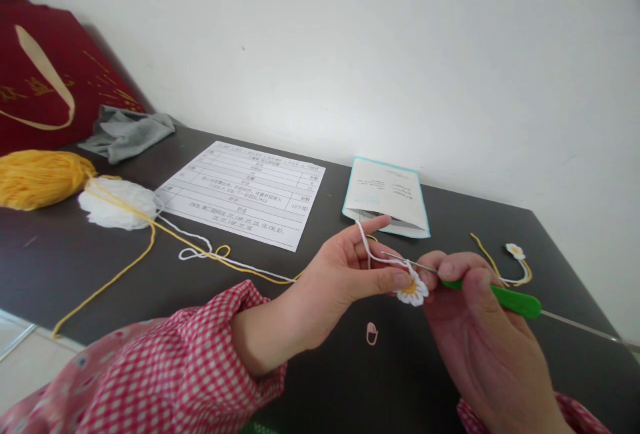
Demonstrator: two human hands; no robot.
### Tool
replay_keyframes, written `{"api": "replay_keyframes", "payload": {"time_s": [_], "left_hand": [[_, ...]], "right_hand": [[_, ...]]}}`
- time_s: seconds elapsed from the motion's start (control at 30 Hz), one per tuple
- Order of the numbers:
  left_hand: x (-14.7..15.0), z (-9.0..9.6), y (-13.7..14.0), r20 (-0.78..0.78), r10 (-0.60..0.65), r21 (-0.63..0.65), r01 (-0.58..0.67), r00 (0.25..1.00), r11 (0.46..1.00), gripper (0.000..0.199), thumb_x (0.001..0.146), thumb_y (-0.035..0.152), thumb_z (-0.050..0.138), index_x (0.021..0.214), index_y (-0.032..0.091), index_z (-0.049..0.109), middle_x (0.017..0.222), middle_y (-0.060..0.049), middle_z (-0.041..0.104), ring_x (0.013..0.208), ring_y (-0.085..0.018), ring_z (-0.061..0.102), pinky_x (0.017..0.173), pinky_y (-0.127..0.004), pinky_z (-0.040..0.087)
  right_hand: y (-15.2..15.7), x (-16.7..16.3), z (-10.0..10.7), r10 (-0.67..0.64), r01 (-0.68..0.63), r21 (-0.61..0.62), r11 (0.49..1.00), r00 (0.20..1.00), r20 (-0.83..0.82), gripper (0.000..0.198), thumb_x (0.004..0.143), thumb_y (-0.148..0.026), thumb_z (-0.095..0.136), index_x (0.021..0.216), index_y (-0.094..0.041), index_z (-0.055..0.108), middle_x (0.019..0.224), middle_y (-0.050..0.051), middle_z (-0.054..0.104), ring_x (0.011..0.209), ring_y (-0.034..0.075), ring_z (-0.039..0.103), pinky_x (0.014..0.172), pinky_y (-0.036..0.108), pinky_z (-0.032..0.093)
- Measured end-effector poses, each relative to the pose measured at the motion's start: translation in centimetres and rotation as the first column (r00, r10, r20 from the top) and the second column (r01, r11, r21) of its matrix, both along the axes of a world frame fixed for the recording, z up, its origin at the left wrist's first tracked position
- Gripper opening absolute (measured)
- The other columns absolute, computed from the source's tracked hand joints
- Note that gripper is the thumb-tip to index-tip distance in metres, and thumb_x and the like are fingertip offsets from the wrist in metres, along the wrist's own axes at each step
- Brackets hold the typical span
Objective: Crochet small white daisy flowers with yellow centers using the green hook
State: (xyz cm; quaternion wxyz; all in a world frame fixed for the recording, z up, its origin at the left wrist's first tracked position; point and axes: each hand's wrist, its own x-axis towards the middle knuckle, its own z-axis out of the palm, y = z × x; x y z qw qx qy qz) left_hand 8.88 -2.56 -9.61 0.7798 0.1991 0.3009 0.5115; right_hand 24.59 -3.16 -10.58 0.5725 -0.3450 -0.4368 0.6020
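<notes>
Between the thumb and fingers of my left hand (345, 281) is a small crocheted flower (414, 291), white petals around a yellow centre. White yarn runs from the flower over my left forefinger, which points up and away. My right hand (480, 314) grips a crochet hook (517, 302) by its green handle. The hook's thin metal shaft reaches left to the white yarn at the flower's top edge; whether it passes through a loop is too small to tell. Below the hands, a pink stitch marker (371, 333) lies on the dark table (325, 381).
A yellow skein (40, 179) and a white skein (117, 203) lie at left, strands trailing toward my left hand. Behind are a printed sheet (245, 194), a white packet (385, 191), a grey cloth (127, 133) and a red bag (45, 67). A finished small flower (515, 251) lies right.
</notes>
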Motion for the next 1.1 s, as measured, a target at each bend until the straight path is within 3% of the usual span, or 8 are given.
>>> {"api": "replay_keyframes", "payload": {"time_s": [0.2,0.5,0.63,0.83,1.1], "left_hand": [[0.1,0.2,-0.2,-0.011,0.034,0.024,-0.034,0.999,0.999,0.075,0.061,0.009,0.091,0.129,0.014,0.058,0.075,0.006,0.071,0.07,-0.009,0.065,0.076,-0.026,0.048],[0.1,0.6,-0.3,-0.025,0.092,0.065,-0.09,0.995,0.994,0.067,0.066,0.016,0.089,0.126,0.012,0.06,0.072,0.004,0.068,0.067,-0.008,0.06,0.07,-0.024,0.045],[0.1,0.6,-0.2,-0.024,0.101,0.058,-0.099,0.995,0.993,0.067,0.064,0.016,0.09,0.124,0.014,0.061,0.073,0.004,0.069,0.068,-0.009,0.06,0.07,-0.025,0.045],[0.1,0.6,-0.3,-0.038,0.113,0.06,-0.111,0.993,0.992,0.066,0.064,0.015,0.09,0.124,0.015,0.064,0.073,0.004,0.069,0.068,-0.01,0.06,0.07,-0.026,0.044],[0.2,0.5,-0.3,-0.048,0.146,0.07,-0.143,0.988,0.987,0.061,0.066,0.014,0.088,0.122,0.015,0.064,0.073,0.004,0.069,0.067,-0.009,0.059,0.069,-0.026,0.044]], "right_hand": [[-0.1,-0.1,-0.1,-0.004,0.002,0.058,0.998,1.0,0.024,0.018,0.092,-0.04,0.067,0.083,-0.025,0.072,0.082,-0.004,0.066,0.073,0.01,0.059,0.071,0.019,0.053],[-0.5,0.3,0.1,-0.041,0.001,0.249,0.968,0.987,0.155,0.017,0.095,-0.036,0.063,0.088,-0.026,0.075,0.083,-0.001,0.066,0.081,0.013,0.059,0.076,0.022,0.052],[-0.4,0.5,0.2,-0.089,0.054,0.237,0.97,0.986,0.142,0.022,0.096,-0.04,0.061,0.087,-0.025,0.075,0.082,-0.001,0.066,0.079,0.014,0.059,0.073,0.025,0.051],[0.0,0.4,0.8,-0.15,0.136,0.123,0.983,0.982,0.116,0.029,0.092,-0.048,0.064,0.076,-0.025,0.075,0.073,-0.001,0.065,0.072,0.015,0.056,0.068,0.027,0.048],[-0.2,0.5,1.0,-0.222,0.211,0.102,0.972,0.969,0.107,0.028,0.089,-0.047,0.068,0.073,-0.026,0.075,0.07,0.0,0.061,0.068,0.017,0.052,0.062,0.032,0.044]]}}
